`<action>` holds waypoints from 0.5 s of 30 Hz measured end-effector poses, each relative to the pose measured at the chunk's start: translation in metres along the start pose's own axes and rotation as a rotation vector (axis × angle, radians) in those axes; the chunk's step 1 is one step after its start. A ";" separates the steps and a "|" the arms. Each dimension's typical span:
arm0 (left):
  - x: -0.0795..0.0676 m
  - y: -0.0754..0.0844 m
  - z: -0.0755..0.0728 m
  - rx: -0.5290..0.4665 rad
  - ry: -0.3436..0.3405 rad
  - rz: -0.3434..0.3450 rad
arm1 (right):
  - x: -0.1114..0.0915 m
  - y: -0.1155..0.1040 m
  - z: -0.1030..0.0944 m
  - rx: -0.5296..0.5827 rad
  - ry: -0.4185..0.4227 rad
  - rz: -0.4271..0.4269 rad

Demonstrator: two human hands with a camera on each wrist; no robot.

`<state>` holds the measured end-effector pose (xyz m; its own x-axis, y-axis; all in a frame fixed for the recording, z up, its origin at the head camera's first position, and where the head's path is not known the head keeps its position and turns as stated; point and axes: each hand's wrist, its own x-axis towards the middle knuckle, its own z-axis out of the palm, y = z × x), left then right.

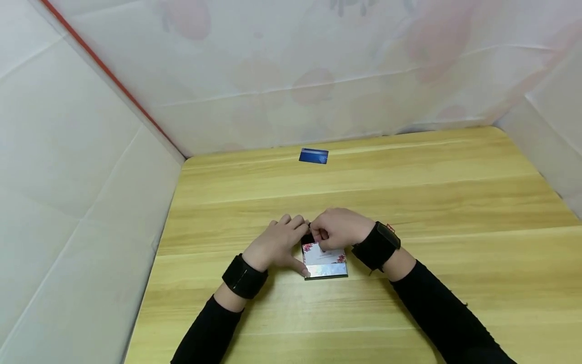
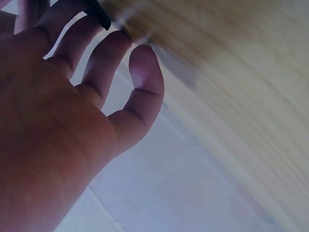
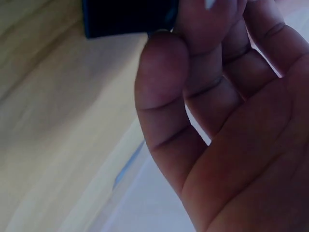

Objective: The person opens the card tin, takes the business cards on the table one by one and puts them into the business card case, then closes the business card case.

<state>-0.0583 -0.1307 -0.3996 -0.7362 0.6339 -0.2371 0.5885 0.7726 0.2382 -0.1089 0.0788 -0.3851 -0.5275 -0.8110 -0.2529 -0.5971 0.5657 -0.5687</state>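
Note:
A flat black-edged case [image 1: 325, 278] lies on the table, bearing a white card [image 1: 328, 256] printed with red flowers and a shiny silvery strip below it. Along its left side my left hand [image 1: 281, 244] grips it, thumb at the near left corner and fingertips at the far left corner. My right hand [image 1: 343, 227] reaches in from the right with curled fingers and pinches at the card's far edge, which those fingers partly hide. A dark corner of the case [image 3: 128, 17] shows beside the fingertips in the right wrist view.
A blue card [image 1: 313, 155] lies near the back edge of the wooden table [image 1: 436, 197]. White sheeting [image 1: 273, 76] with faint pink patterns stands behind the table, and pale panels [image 1: 77, 202] rise at the left and right.

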 end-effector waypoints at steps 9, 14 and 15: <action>-0.002 0.000 0.002 -0.002 -0.007 0.000 | 0.002 0.000 0.005 -0.015 0.026 -0.042; -0.003 -0.001 0.001 -0.007 -0.006 -0.011 | 0.005 -0.004 0.006 -0.034 -0.005 -0.012; -0.003 -0.001 0.000 -0.006 -0.006 -0.010 | 0.004 -0.004 0.006 -0.034 -0.016 -0.005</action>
<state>-0.0565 -0.1335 -0.3995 -0.7402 0.6260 -0.2455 0.5786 0.7790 0.2416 -0.1050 0.0722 -0.3888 -0.5149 -0.8160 -0.2627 -0.6200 0.5661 -0.5432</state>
